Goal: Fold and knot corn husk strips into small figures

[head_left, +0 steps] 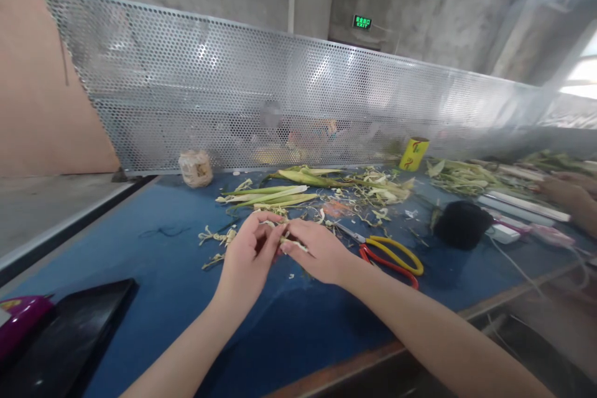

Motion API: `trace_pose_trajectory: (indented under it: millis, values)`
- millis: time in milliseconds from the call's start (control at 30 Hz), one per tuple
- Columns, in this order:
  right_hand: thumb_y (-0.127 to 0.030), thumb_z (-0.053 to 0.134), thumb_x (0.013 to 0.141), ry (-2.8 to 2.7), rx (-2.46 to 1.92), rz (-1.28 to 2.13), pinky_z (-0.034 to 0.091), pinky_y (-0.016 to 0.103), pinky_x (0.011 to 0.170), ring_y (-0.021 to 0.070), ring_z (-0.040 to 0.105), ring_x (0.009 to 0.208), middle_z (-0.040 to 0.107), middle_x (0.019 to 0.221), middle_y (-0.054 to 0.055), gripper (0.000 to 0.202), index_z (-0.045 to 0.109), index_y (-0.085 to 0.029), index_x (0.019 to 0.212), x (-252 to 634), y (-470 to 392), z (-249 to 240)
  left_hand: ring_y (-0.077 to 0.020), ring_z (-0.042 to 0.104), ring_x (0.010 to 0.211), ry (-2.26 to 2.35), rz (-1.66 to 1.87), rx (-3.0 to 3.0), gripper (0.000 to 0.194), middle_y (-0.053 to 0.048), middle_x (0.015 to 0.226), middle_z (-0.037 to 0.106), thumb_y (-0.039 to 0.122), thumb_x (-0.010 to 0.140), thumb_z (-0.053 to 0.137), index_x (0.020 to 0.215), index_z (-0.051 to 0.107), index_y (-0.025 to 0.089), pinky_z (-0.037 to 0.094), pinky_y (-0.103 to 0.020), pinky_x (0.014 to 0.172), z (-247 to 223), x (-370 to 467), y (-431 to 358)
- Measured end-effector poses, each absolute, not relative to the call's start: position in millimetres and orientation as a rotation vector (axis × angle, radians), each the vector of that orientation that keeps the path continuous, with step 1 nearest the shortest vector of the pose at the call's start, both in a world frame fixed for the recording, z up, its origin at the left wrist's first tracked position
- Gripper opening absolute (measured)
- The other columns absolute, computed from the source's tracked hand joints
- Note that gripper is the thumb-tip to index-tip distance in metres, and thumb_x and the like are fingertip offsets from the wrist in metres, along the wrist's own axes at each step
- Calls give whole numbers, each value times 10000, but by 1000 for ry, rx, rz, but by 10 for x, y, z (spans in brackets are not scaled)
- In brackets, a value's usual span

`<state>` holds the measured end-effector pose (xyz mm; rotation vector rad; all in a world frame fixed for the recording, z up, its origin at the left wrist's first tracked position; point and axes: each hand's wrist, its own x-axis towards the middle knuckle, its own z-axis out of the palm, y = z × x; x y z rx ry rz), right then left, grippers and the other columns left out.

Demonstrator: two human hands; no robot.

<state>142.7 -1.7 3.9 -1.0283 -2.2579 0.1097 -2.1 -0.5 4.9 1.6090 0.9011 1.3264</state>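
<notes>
Both hands meet over the blue table (163, 267). My left hand (254, 245) is closed, its fingertips pinching a small pale green plant piece. My right hand (319, 249) grips the same pale strip (297, 244), pressed against the left fingertips. The fingers hide most of the piece. Just beyond the hands lie long green and white leaf strips (275, 196). Curled pale scraps (219, 236) sit left of my left hand. Scissors (392, 255) with one yellow and one red handle rest right of my right hand.
A perforated metal screen (233, 87) runs behind the table. A wrapped jar (196, 169) and a yellow can (413, 154) stand near it. A black tray (79, 329) lies at left. Rightward are a black fuzzy object (461, 224), green leaves (461, 177), cables and another person's hand (566, 189).
</notes>
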Motion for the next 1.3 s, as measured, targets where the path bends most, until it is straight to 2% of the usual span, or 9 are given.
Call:
trace_pose_trajectory:
  millis: [133, 300, 567, 767, 933, 1033, 1200, 1300]
  values:
    - [-225, 246, 901, -2176, -983, 204, 406, 304, 756, 175, 537, 809, 602, 869, 85, 290, 531, -170, 884, 1409, -52, 53, -83, 416, 405, 871, 1378, 1518, 288, 97, 438, 425, 319, 720, 604, 935, 439, 222, 331, -180, 422, 77, -12, -10]
    - [-208, 234, 902, -2152, -1028, 370, 417, 285, 681, 157, 529, 663, 585, 720, 58, 353, 576, -138, 954, 1401, -77, 101, -75, 408, 390, 836, 1389, 1457, 365, 102, 444, 451, 261, 719, 602, 990, 360, 228, 334, -171, 406, 102, -7, -23]
    - [-244, 227, 918, -2133, -1040, 489, 411, 277, 680, 148, 540, 635, 574, 647, 33, 386, 573, -135, 1050, 1407, -72, 74, -82, 442, 407, 841, 1472, 1528, 546, 95, 452, 451, 225, 727, 598, 1186, 303, 254, 372, -187, 438, 136, -41, -64]
    - [-296, 226, 927, -2061, -957, 625, 409, 242, 640, 119, 515, 622, 552, 677, 18, 391, 586, -156, 874, 1389, -59, 69, -86, 439, 395, 876, 1550, 1513, 499, 95, 438, 480, 252, 729, 605, 1146, 333, 233, 377, -190, 419, 163, -44, -80]
    - [-279, 252, 922, -2109, -974, 409, 405, 252, 634, 122, 485, 625, 525, 655, 17, 356, 505, -164, 700, 1403, -50, 102, -89, 456, 419, 872, 1586, 1524, 411, 89, 450, 492, 277, 763, 566, 1107, 345, 234, 398, -188, 431, 131, -46, -42]
    - [-258, 273, 916, -2152, -981, 164, 411, 268, 645, 140, 493, 664, 537, 687, 35, 292, 483, -165, 735, 1417, -32, 77, -91, 455, 422, 823, 1525, 1493, 349, 80, 469, 491, 320, 790, 516, 1083, 353, 224, 388, -192, 415, 87, -54, -1]
    - [-199, 270, 905, -2230, -869, -117, 428, 276, 663, 158, 503, 712, 570, 741, 71, 256, 489, -149, 782, 1423, -18, 44, -74, 441, 465, 744, 1419, 1532, 492, 95, 510, 469, 259, 742, 587, 1145, 308, 222, 376, -180, 459, 40, -50, 18]
    - [-190, 267, 895, -2262, -852, -259, 430, 280, 635, 160, 491, 666, 567, 716, 76, 269, 501, -137, 775, 1414, -29, 48, -69, 433, 469, 789, 1410, 1549, 486, 95, 521, 464, 249, 757, 564, 1162, 296, 219, 364, -177, 461, 34, -48, 14]
